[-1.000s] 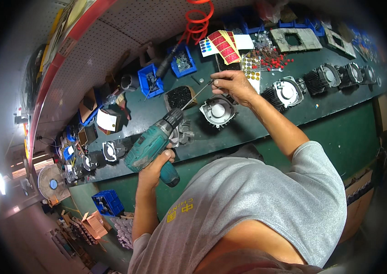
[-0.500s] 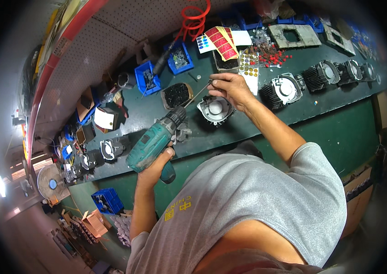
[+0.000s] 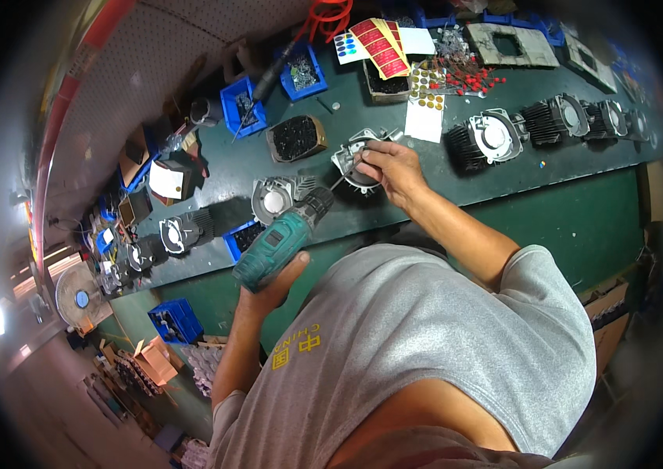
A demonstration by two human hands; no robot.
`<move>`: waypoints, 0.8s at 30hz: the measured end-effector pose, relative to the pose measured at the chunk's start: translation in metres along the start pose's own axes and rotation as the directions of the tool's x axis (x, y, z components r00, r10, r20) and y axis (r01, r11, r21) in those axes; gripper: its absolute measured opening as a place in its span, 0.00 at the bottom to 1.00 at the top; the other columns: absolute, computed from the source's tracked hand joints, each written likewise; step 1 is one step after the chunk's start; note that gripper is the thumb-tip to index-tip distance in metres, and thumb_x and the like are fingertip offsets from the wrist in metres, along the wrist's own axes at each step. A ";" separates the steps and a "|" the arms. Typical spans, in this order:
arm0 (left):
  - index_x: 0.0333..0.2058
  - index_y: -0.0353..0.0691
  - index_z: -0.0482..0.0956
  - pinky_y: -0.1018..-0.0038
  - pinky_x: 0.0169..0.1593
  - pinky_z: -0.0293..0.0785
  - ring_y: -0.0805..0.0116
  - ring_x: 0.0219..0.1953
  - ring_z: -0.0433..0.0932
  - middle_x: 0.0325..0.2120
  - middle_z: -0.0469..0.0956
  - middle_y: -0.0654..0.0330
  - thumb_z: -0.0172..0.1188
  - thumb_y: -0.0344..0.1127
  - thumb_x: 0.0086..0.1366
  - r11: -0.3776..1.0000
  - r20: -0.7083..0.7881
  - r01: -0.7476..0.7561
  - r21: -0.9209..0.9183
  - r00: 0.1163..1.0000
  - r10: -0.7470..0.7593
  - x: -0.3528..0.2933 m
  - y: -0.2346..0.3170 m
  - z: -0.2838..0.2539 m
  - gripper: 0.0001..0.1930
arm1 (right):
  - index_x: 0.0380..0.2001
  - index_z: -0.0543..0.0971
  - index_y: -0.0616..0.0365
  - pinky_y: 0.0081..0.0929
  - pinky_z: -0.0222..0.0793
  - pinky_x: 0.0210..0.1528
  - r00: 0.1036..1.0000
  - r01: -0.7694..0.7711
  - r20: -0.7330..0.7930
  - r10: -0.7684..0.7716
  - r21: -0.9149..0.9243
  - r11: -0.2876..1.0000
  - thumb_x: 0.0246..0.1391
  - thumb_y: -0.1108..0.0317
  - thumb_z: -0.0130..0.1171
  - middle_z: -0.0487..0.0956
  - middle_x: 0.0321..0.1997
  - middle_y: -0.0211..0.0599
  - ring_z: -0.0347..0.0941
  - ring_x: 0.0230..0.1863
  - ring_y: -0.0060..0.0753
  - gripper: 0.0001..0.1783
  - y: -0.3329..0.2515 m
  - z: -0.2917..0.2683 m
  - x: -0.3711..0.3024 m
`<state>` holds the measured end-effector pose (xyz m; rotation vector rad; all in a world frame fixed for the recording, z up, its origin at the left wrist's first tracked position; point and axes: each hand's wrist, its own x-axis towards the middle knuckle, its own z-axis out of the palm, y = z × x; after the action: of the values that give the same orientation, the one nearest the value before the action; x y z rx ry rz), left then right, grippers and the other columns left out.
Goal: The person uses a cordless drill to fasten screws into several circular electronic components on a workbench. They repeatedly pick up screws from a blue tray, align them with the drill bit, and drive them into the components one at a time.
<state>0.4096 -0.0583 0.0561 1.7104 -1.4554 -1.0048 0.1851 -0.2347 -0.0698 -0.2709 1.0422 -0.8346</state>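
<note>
My left hand (image 3: 278, 283) is wrapped round the grip of a green and black cordless drill (image 3: 275, 244). Its long thin bit points up and right, toward the near rim of a finned metal motor housing (image 3: 345, 159). Over that housing, my right hand (image 3: 398, 173) has thumb and fingers pinched together; whatever is between them is too small or hidden to make out. Just behind the drill's chuck stands another round-faced housing (image 3: 271, 200), partly covered by the tool. A box of small black parts (image 3: 297, 139) lies beyond, between the two housings.
Blue bins of screws (image 3: 300, 72) line the back, near a red coiled hose (image 3: 330, 16). Red label sheets (image 3: 382, 47) lie over another box. More finned housings (image 3: 491, 139) stand in a row at right, others (image 3: 179, 233) at left. A blue tray (image 3: 244, 237) sits at the bench's front edge.
My right hand has come down from the bit's tip to the housing. The drill has swung right and lower, its bit now shorter in view. The whole view has shifted slightly.
</note>
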 end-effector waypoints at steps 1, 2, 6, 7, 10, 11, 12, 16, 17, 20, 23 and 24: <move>0.39 0.36 0.81 0.72 0.37 0.76 0.74 0.31 0.79 0.31 0.82 0.63 0.72 0.31 0.59 0.997 -0.013 -0.069 0.044 0.997 0.070 -0.001 -0.004 0.003 0.11 | 0.46 0.75 0.79 0.25 0.88 0.41 1.000 0.003 -0.015 -0.002 0.014 1.000 0.57 0.85 0.60 0.81 0.43 0.54 0.84 0.41 0.41 0.14 0.002 -0.001 -0.001; 0.39 0.36 0.81 0.72 0.36 0.76 0.74 0.30 0.78 0.30 0.82 0.62 0.71 0.31 0.60 0.997 -0.029 -0.064 0.036 0.997 0.065 -0.005 -0.011 0.007 0.10 | 0.45 0.76 0.79 0.25 0.88 0.41 0.999 0.018 -0.042 -0.016 0.046 0.999 0.58 0.85 0.60 0.81 0.43 0.54 0.84 0.41 0.41 0.12 0.009 -0.003 0.000; 0.38 0.36 0.81 0.73 0.36 0.75 0.75 0.30 0.78 0.29 0.82 0.62 0.71 0.30 0.60 1.000 -0.045 -0.005 -0.010 0.999 0.004 -0.008 -0.009 0.012 0.10 | 0.47 0.75 0.81 0.26 0.87 0.43 0.997 -0.012 -0.074 0.017 0.060 0.998 0.59 0.84 0.59 0.81 0.44 0.53 0.83 0.42 0.41 0.13 0.010 0.000 -0.004; 0.38 0.36 0.81 0.73 0.36 0.75 0.76 0.30 0.77 0.29 0.82 0.62 0.71 0.31 0.60 1.000 -0.044 0.005 -0.005 0.999 -0.005 -0.006 -0.004 0.011 0.10 | 0.47 0.75 0.81 0.26 0.87 0.44 0.997 -0.011 -0.071 0.013 0.035 0.999 0.59 0.84 0.59 0.81 0.44 0.53 0.83 0.42 0.41 0.14 0.011 0.000 -0.002; 0.40 0.36 0.82 0.73 0.36 0.75 0.76 0.30 0.77 0.28 0.82 0.63 0.71 0.31 0.61 1.000 -0.025 0.019 0.020 1.000 -0.019 -0.005 -0.007 0.008 0.11 | 0.51 0.75 0.81 0.25 0.87 0.43 0.999 0.001 -0.035 -0.004 -0.074 0.997 0.59 0.84 0.58 0.81 0.45 0.52 0.84 0.44 0.40 0.17 0.011 0.002 0.003; 0.40 0.36 0.82 0.73 0.36 0.75 0.76 0.30 0.77 0.27 0.82 0.63 0.71 0.31 0.61 0.999 -0.015 0.021 0.029 1.000 -0.021 -0.005 -0.009 0.007 0.11 | 0.51 0.75 0.80 0.25 0.87 0.43 1.000 0.005 -0.014 -0.007 -0.122 0.993 0.59 0.84 0.58 0.81 0.45 0.52 0.84 0.44 0.40 0.17 0.009 0.002 0.004; 0.41 0.36 0.82 0.73 0.37 0.75 0.76 0.31 0.77 0.28 0.82 0.63 0.71 0.31 0.62 1.000 -0.025 0.020 0.008 0.999 -0.020 -0.004 -0.010 0.008 0.11 | 0.51 0.75 0.80 0.25 0.86 0.43 1.000 0.012 0.006 -0.011 -0.170 0.985 0.59 0.84 0.58 0.81 0.45 0.52 0.84 0.44 0.40 0.17 0.006 0.004 0.005; 0.45 0.37 0.83 0.73 0.40 0.76 0.75 0.35 0.78 0.33 0.83 0.63 0.70 0.30 0.63 0.997 -0.059 0.026 -0.079 0.998 -0.030 0.002 -0.009 0.010 0.13 | 0.52 0.76 0.79 0.24 0.86 0.43 0.997 0.067 0.042 -0.058 -0.246 0.967 0.58 0.85 0.58 0.82 0.46 0.50 0.84 0.44 0.38 0.18 0.012 0.001 0.015; 0.46 0.37 0.83 0.73 0.41 0.76 0.75 0.37 0.78 0.35 0.83 0.63 0.70 0.30 0.63 0.994 -0.065 0.030 -0.101 0.997 -0.036 0.002 -0.009 0.011 0.13 | 0.52 0.76 0.79 0.24 0.86 0.42 0.996 0.081 0.043 -0.073 -0.254 0.964 0.57 0.85 0.58 0.82 0.46 0.50 0.84 0.44 0.38 0.18 0.013 0.001 0.016; 0.48 0.36 0.82 0.74 0.44 0.76 0.75 0.41 0.78 0.40 0.83 0.63 0.70 0.29 0.63 0.988 -0.021 0.107 -0.112 0.994 -0.110 -0.001 -0.014 0.009 0.14 | 0.51 0.76 0.78 0.22 0.85 0.42 0.997 0.074 0.030 -0.069 -0.272 0.960 0.58 0.84 0.58 0.83 0.44 0.49 0.84 0.42 0.37 0.18 0.013 0.005 0.013; 0.49 0.36 0.82 0.74 0.46 0.76 0.75 0.42 0.78 0.41 0.82 0.64 0.69 0.29 0.64 0.985 -0.030 0.091 -0.146 0.995 -0.097 -0.001 -0.017 0.010 0.15 | 0.53 0.76 0.77 0.22 0.85 0.40 0.995 0.104 0.027 -0.100 -0.298 0.949 0.57 0.83 0.58 0.84 0.42 0.49 0.84 0.40 0.35 0.20 0.019 0.004 0.015; 0.49 0.36 0.82 0.74 0.47 0.76 0.75 0.43 0.78 0.41 0.82 0.64 0.69 0.29 0.64 0.981 -0.027 0.113 -0.158 0.993 -0.119 -0.002 -0.017 0.010 0.15 | 0.53 0.76 0.77 0.22 0.85 0.40 0.993 0.115 0.036 -0.110 -0.336 0.935 0.56 0.82 0.58 0.84 0.41 0.49 0.84 0.40 0.34 0.20 0.020 0.003 0.015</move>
<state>0.4086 -0.0543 0.0366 1.7060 -1.2314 -1.1135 0.2009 -0.2329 -0.0889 -0.6336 1.1617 -0.7507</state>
